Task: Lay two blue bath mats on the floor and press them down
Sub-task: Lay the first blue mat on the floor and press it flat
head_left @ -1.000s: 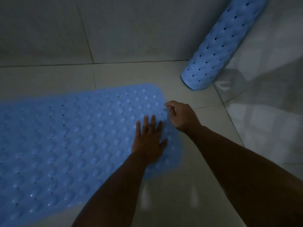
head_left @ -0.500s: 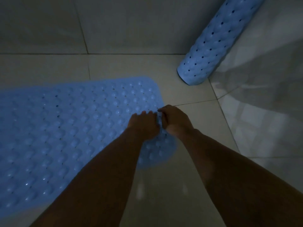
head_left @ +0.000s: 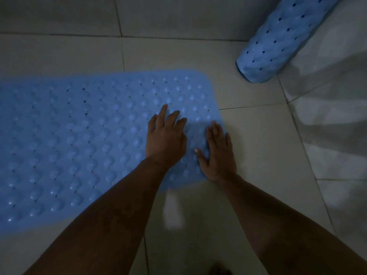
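Note:
A blue bath mat (head_left: 79,139) with raised bumps and small holes lies unrolled flat on the tiled floor, running off the left edge of view. My left hand (head_left: 165,138) rests palm down on its right end, fingers spread. Beside it, my right hand (head_left: 217,153) lies flat with fingers apart on the mat's right edge, near the front corner. A second blue mat (head_left: 278,40) stays rolled into a tube, leaning in the far right corner. Neither hand holds anything.
Pale floor tiles (head_left: 258,147) stretch to the right of the mat, where a tiled wall (head_left: 337,116) rises. Another wall (head_left: 158,14) runs along the back. The light is dim.
Both hands were bunched together at the mat's right edge half a second ago. They have now parted and flattened, palms down, onto the mat.

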Available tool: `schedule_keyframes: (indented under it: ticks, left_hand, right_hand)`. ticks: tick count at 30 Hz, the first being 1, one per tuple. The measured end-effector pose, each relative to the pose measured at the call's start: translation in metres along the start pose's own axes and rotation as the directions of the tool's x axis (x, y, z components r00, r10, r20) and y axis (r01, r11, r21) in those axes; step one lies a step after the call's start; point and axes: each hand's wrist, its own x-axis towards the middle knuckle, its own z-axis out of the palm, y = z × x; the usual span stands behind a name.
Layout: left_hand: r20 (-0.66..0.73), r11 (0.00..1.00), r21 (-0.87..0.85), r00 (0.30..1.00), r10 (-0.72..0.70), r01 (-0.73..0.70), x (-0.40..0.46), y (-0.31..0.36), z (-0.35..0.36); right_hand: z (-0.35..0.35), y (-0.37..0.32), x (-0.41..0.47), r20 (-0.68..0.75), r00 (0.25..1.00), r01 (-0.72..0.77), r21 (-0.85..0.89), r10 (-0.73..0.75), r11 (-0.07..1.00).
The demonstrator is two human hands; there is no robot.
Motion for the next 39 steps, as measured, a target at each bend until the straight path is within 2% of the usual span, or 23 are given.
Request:
schedule_keyframes:
  ticks: [4,7,8,12,15,20,23,25,28,30,32,36,39]
  left_hand:
    - [-0.025,0.998,0.025,0.998,-0.052,0.052,-0.021,-0.012,0.0]
    - [0.034,0.999,0.039,0.999,-0.019,0.017,-0.032,-0.005,0.005]
    - [0.073,0.999,0.041,0.997,0.023,-0.026,-0.034,0.001,0.007]
    - [0.224,0.988,0.082,0.968,0.113,-0.134,-0.042,0.026,0.031]
    - [0.232,0.981,0.109,0.963,0.135,-0.163,-0.048,0.027,0.041]
    - [0.206,0.977,0.118,0.966,0.154,-0.18,-0.044,0.025,0.041]
    - [0.282,0.979,0.099,0.949,0.141,-0.175,-0.048,0.02,0.043]
    - [0.359,0.987,0.06,0.926,0.12,-0.151,-0.042,0.02,0.037]
    - [0.454,0.986,-0.16,0.884,0.112,-0.043,-0.024,0.014,0.004]
    - [0.303,0.963,-0.268,0.951,0.06,0.025,-0.022,-0.005,-0.02]
    - [0.14,0.962,-0.268,0.99,-0.015,0.053,-0.03,-0.029,-0.036]
    - [0.024,0.981,-0.142,0.991,-0.13,0.132,-0.064,-0.07,-0.057]
    - [-0.051,0.978,-0.081,0.979,-0.195,0.19,-0.084,-0.097,-0.067]
  right_hand:
    - [-0.015,-0.002,0.006,0.079,0.997,-0.022,0.057,0.018,0.998]
    - [-0.056,-0.001,0.039,0.196,0.968,-0.17,0.069,0.153,0.983]
    - [-0.071,0.0,0.052,0.181,0.968,-0.186,0.06,0.173,0.981]
    - [-0.09,0.004,0.076,0.113,0.992,-0.069,0.134,0.054,0.989]
    - [-0.081,0.001,0.078,0.044,0.999,0.001,0.164,-0.009,0.987]
    - [-0.056,-0.006,0.078,-0.111,0.991,0.084,0.106,-0.072,0.991]
    - [-0.049,-0.017,0.071,-0.149,0.987,0.07,0.114,-0.053,0.991]
    - [-0.055,-0.027,0.067,-0.136,0.99,0.053,0.128,-0.035,0.99]
    - [-0.074,-0.045,0.065,-0.095,0.995,0.038,0.157,-0.023,0.987]
    - [-0.081,-0.062,0.063,-0.068,0.996,0.063,0.122,-0.055,0.991]
    - [-0.078,-0.08,0.057,-0.044,0.991,0.128,0.087,-0.125,0.988]
    - [-0.045,-0.128,0.033,-0.051,0.976,0.214,0.099,-0.21,0.972]
    - [-0.004,-0.163,0.003,0.118,0.964,0.232,0.051,-0.237,0.971]
